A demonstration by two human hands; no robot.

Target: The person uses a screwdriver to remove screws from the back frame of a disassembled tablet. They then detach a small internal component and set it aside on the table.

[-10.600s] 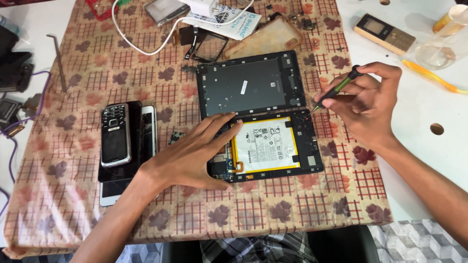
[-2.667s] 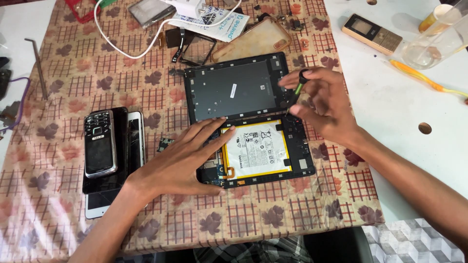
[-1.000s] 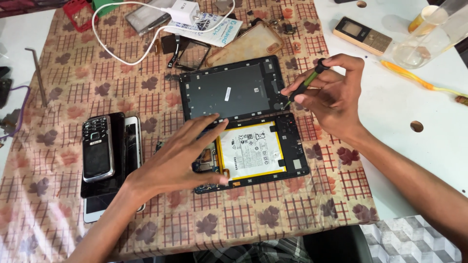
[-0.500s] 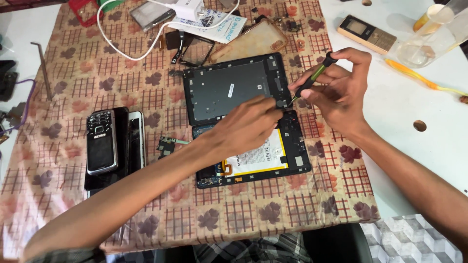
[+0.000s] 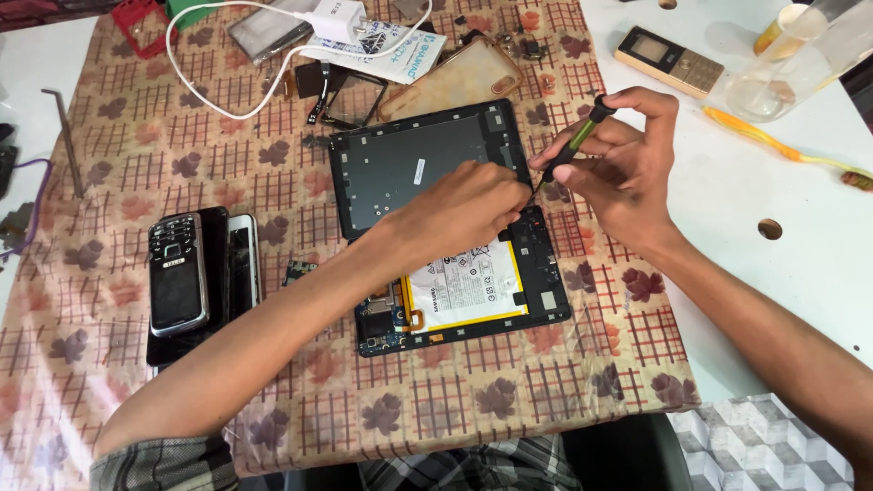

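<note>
Patterned tablecloth (image 5: 109, 382), right hand (image 5: 627, 173) grasping screwdriver (image 5: 571, 147), left hand (image 5: 468, 207) pinching at opened tablet's (image 5: 455, 300) edge.

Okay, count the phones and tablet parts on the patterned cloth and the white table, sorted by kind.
Keypad phones: 2, a black one on the cloth, a gold one on the white table.
Slab phones: 1, white-edged.
Opened tablet bodies: 1.
Detached tablet back covers: 1.
Total: 5

Right hand (image 5: 627, 177) gripping screwdriver (image 5: 571, 150), left hand (image 5: 468, 205) on opened tablet (image 5: 473, 291), patterned tablecloth (image 5: 118, 164)
</note>
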